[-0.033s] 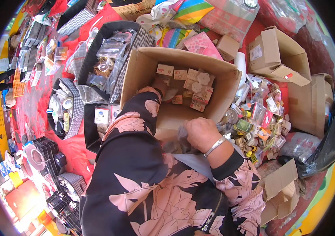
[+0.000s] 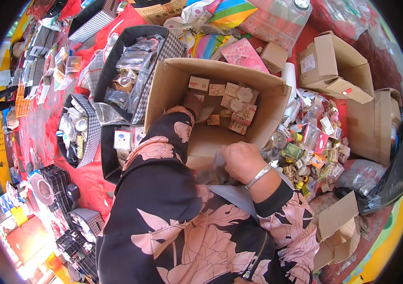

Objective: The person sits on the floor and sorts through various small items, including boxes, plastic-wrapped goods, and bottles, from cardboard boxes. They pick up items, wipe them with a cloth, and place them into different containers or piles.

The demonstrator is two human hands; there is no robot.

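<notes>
Head view: the right hand (image 2: 240, 160), with a silver bangle on its wrist, is curled shut on a crumpled bit of clear plastic wrap (image 2: 218, 166) right at the near edge of the big open brown cardboard box (image 2: 173, 85). The left hand (image 2: 193, 101) is reaching down inside that same box; the floral black-and-pink sleeve covers most of it, so I can't tell if its fingers are spread or gripping anything. It's just beside the pile of small tan and pink cardboard packets (image 2: 232, 104) heaped against the far right side of the box.

Just right of the box there's a messy heap of little bottles and small packets (image 2: 308, 146) on the red ground cloth (image 2: 87, 180). Further right, a couple of smaller open cardboard boxes (image 2: 339, 66) and a black plastic bag (image 2: 395, 165). Left of the big box are black-and-white checked trays (image 2: 161, 61) full of clear bagged items.
</notes>
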